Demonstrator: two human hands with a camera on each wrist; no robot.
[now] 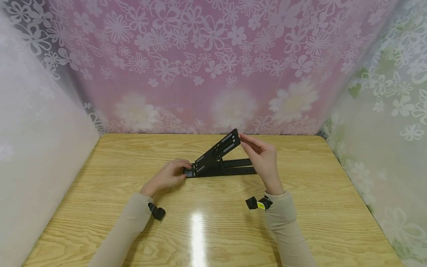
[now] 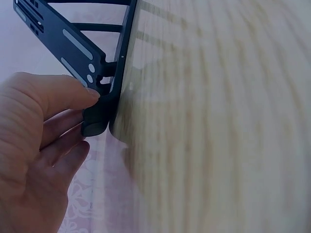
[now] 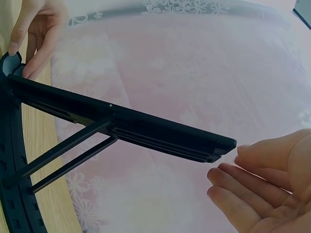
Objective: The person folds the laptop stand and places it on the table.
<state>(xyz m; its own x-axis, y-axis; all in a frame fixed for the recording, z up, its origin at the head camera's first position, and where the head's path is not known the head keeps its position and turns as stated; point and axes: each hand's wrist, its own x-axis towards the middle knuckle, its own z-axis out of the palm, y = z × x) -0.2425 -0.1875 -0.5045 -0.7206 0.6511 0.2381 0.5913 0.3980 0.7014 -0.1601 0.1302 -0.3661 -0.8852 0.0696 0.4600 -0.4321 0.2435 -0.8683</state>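
Note:
A black folding laptop stand (image 1: pixel 208 158) sits on the table with its top plate tilted up to the right. Two thin struts (image 3: pixel 68 155) prop that plate above the slotted base rails (image 1: pixel 238 170). At the low left end my left hand (image 1: pixel 170 173) pinches the stand, its thumb on the upper side and the fingers around the end; the left wrist view shows this grip closely. My right hand (image 1: pixel 263 157) is at the raised end of the plate, fingertips right by its edge. In the right wrist view those fingers (image 3: pixel 238 194) are extended and slightly bent, not wrapped around the plate.
The stand rests on a wood-grain table (image 1: pixel 213 207) with a bright light reflection near the front. A pink flowered curtain (image 1: pixel 200 74) hangs behind the far edge, and pale curtains (image 1: pixel 393 122) flank the sides. Both wrists wear black camera straps (image 1: pixel 263 203).

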